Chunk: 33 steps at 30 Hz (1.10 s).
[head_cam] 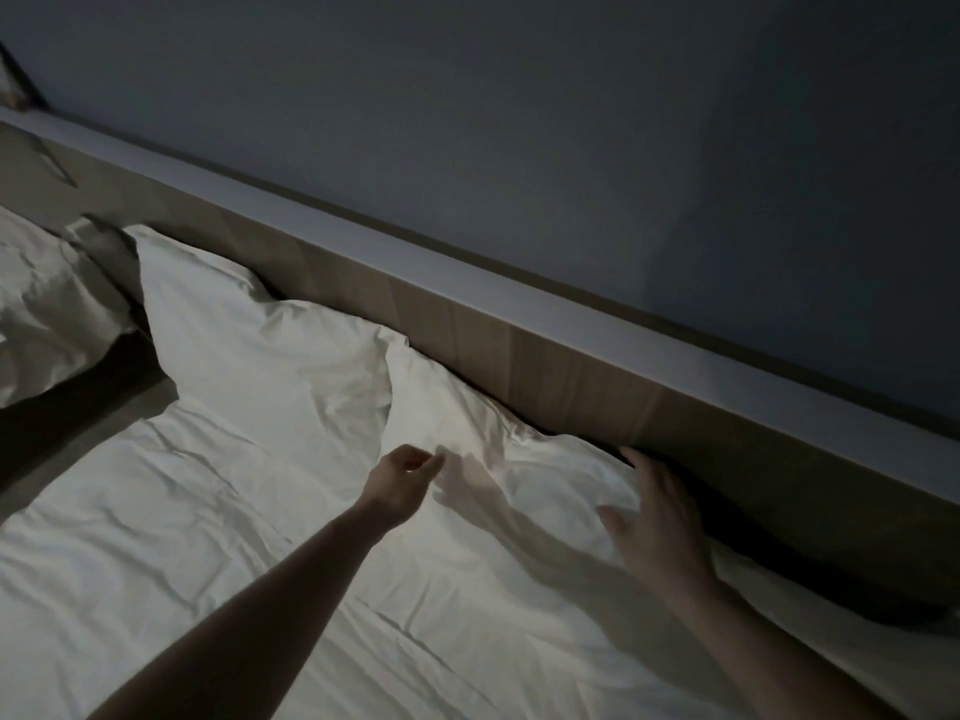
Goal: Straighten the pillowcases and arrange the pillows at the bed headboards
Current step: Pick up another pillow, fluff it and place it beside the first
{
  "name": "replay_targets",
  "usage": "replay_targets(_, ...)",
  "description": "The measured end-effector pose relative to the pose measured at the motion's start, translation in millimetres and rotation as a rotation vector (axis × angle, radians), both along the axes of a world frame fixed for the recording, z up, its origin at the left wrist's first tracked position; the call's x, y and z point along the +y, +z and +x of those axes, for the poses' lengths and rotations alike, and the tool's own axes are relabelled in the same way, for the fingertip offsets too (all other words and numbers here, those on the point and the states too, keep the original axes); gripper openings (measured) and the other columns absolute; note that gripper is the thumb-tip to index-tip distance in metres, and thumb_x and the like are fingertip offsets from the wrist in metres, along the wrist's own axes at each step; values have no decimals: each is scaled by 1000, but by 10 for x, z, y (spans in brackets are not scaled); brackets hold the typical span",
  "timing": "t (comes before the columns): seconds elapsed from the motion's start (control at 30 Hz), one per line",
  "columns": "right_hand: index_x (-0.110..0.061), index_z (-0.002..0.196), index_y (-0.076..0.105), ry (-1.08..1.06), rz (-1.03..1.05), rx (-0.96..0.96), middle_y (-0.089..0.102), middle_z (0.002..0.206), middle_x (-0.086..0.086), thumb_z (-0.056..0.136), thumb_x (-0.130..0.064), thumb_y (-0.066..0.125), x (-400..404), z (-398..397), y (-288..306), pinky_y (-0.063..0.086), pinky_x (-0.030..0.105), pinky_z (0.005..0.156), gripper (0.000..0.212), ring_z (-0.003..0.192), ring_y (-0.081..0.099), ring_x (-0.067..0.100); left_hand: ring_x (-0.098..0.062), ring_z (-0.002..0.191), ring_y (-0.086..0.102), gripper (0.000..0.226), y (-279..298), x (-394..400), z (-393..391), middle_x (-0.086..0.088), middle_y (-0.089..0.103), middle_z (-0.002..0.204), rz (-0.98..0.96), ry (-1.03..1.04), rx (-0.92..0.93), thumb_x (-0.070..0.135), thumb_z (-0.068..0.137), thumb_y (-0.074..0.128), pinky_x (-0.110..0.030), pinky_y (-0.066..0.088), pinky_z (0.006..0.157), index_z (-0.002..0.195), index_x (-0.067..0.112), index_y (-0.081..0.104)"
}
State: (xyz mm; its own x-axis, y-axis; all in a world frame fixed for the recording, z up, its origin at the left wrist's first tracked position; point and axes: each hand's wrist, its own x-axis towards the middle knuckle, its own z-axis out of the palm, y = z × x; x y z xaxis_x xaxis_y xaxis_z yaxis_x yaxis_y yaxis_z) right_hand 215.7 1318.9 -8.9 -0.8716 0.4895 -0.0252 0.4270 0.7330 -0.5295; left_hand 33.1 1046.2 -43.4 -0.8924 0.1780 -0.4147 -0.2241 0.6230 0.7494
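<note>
At the far left a crumpled beige pillow (47,298) lies in shadow at the edge of view, beside a white pillow (249,345) that rests with its top edge against the wooden headboard (571,376). Below both spreads the wrinkled white bed sheet (156,537). Further right, a second white pillow (498,459) lies along the headboard too, its left corner tucked just under the first pillow's right edge. The left hand (402,478) reaches out over this second pillow's lower left part, its fingers (434,462) loosely curled with the thumb close to them; whether they pinch a fold of the pillowcase or hold nothing cannot be told in the dim light. The right hand (657,522) lies flat on the right part of the same pillow, its fingers (636,459) straight and spread, the tips reaching into the dark gap at the foot of the headboard. Above the headboard's pale top ledge rises a plain grey-blue wall (571,122)
</note>
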Motion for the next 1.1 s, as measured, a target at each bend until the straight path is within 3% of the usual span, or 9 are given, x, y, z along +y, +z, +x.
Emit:
replay_targets(0.2,-29,141,50,344,-87,242,54,139,-12,88,-25,73,-897,-951,216,44,30,106,58,128,47,5,-24,97,71,29,-156,-806,-330,0,74,95,-82,169,-18,43,92,72,-35,52,81,104,16,71)
replay_targets(0.33,-26,153,40,474,-100,179,46,155,-5,93,-35,70,-1509,-2025,191,36,34,119,67,145,39,16,-36,99,69,48,-401,-1265,-702,-11,71,91,-80,309,-24,46,89,74,-32,44,68,107,2,69)
replay_targets(0.43,-22,157,34,530,-24,141,40,160,0,94,-37,69,-1838,-2770,125,33,37,121,74,150,35,22,-28,103,64,53,-676,-1451,-907,-16,69,119,-63,384,-16,45,89,75,-31,45,78,122,4,66)
replay_targets(0.57,-21,159,29,528,94,125,40,162,2,87,-51,72,-2186,-3426,2,30,42,122,89,149,37,24,-32,117,65,80,-1135,-1590,-1088,-13,66,129,-5,489,-64,60,83,76,-40,56,95,141,9,56)
replay_targets(0.7,-19,162,19,484,273,-74,53,153,8,73,-75,71,-2420,-3752,-192,32,52,116,118,139,52,30,-28,103,66,121,-1633,-1569,-1071,-19,63,131,163,587,-243,83,61,73,-38,60,74,147,2,47)
replay_targets(0.77,-15,156,33,468,360,-126,60,144,11,79,-70,71,-2475,-3843,-230,41,47,109,102,131,58,34,-30,109,63,127,-1816,-1491,-1017,-13,60,126,276,620,-332,83,58,76,-42,61,78,151,4,38)
replay_targets(0.9,-20,118,67,495,260,47,71,122,10,96,-44,63,-2442,-3921,-337,50,38,91,34,114,65,36,-32,114,64,103,-2104,-1287,-1056,-4,60,125,560,695,-353,63,65,89,-49,60,86,145,25,36)
replay_targets(1.0,-23,106,73,479,-55,237,76,106,5,93,-37,64,-2480,-3850,-477,55,41,90,20,104,66,34,-31,114,68,73,-1988,-1142,-1205,-4,61,139,739,749,-210,50,81,84,-45,62,77,141,35,44)
replay_targets(1.1,-26,106,75,388,-286,396,79,100,-1,89,-31,65,-2594,-3877,-477,58,41,85,21,98,71,28,-28,123,65,95,-1704,-1210,-1499,3,46,156,812,721,-30,54,86,79,-42,63,78,160,44,20)
